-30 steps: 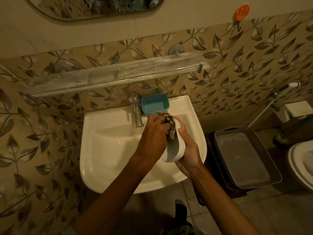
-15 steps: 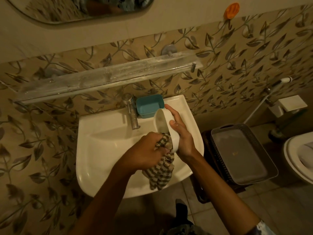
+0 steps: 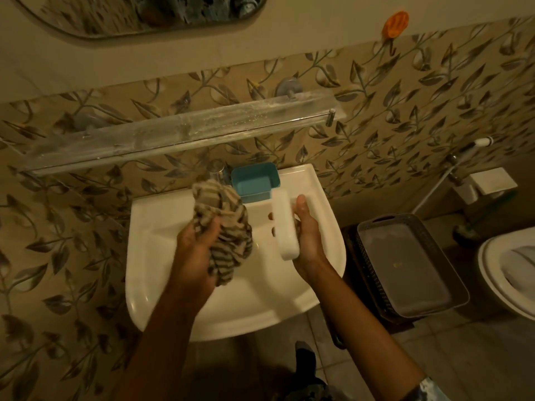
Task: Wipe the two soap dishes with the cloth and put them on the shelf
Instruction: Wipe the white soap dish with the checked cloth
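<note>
My right hand (image 3: 308, 235) grips a white soap dish (image 3: 285, 225) on its edge above the sink basin (image 3: 162, 233). My left hand (image 3: 195, 250) holds a bunched striped cloth (image 3: 224, 224) just left of the dish, a small gap between them. A blue soap dish (image 3: 254, 180) stands on the sink's back ledge beside the tap (image 3: 217, 169), which the cloth partly hides. The glass shelf (image 3: 179, 134) runs along the wall above the sink and carries nothing.
A grey basket with a tray (image 3: 405, 267) stands on the floor right of the sink. A toilet (image 3: 509, 270) is at the far right, with a spray hose (image 3: 451, 169) on the wall. A mirror (image 3: 139, 13) hangs above; an orange hook (image 3: 395, 23) sits upper right.
The cloth has come off the white dish and my left hand has lifted it up and to the left. My right hand has turned the dish onto its edge.
</note>
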Motion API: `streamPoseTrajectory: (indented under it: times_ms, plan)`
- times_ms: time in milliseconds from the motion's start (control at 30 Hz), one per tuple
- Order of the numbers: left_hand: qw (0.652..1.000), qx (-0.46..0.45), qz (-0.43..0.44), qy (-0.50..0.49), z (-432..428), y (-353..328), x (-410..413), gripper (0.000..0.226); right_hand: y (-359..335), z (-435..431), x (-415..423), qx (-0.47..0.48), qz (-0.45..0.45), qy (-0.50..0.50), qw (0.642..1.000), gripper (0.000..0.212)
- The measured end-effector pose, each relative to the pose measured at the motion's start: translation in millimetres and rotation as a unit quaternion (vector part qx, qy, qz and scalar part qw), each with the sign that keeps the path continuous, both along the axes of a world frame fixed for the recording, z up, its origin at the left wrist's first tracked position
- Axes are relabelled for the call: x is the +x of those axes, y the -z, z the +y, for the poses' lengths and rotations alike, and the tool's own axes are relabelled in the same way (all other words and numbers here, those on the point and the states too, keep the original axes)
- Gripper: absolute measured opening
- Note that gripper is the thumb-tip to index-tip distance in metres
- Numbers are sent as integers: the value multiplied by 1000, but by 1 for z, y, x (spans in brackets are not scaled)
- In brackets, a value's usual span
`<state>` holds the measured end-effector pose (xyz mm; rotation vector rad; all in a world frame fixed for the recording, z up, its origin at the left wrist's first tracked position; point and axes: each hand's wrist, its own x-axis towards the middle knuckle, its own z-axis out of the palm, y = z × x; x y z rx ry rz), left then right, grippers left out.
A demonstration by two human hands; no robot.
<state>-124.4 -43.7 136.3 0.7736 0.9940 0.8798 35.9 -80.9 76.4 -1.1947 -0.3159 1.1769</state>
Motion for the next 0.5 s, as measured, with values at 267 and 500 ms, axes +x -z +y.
streamPoseTrajectory:
  times_ms: [267, 500]
  plan:
    - [865, 337, 373, -3, -75, 11, 52, 54, 3, -4, -23, 9, 54, -80, 995, 39]
    - [903, 266, 335, 43, -10, 1, 44, 44, -11, -8, -20, 37, -70, -84, 993, 25]
